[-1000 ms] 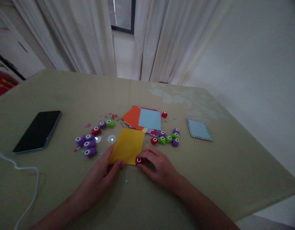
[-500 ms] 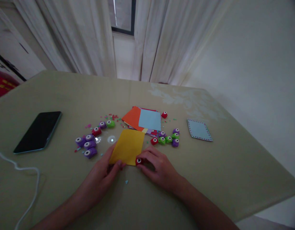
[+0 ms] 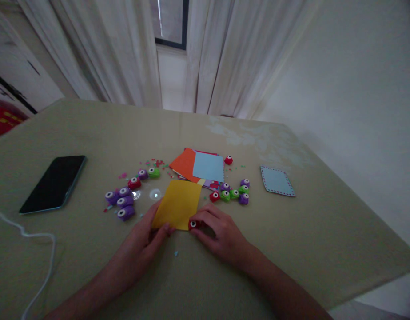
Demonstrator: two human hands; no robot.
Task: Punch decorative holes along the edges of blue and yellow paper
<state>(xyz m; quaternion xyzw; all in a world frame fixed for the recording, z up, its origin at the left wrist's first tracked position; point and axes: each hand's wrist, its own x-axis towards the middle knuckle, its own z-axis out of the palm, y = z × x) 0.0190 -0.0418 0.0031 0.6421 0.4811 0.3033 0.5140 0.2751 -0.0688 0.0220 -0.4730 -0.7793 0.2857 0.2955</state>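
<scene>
A yellow square of paper (image 3: 178,204) is tilted up toward me, its lower left edge pinched by my left hand (image 3: 148,240). At its lower right corner sits a small red craft punch (image 3: 193,225), gripped between the thumb and fingers of my right hand (image 3: 218,229). Whether the paper is inside the punch's slot, I cannot tell. Something red shows partly under my left thumb, mostly hidden. Just beyond the yellow sheet lies a pile of coloured papers, with an orange sheet (image 3: 185,163) and a light blue sheet (image 3: 208,166) on top.
Purple, red and green punches (image 3: 125,201) cluster on the left; several more punches (image 3: 234,194) stand on the right. A blue paper with a punched border (image 3: 278,181) lies farther right. A black tablet (image 3: 54,184) and white cable (image 3: 51,249) are at left. Tiny cut-outs (image 3: 154,162) are scattered about.
</scene>
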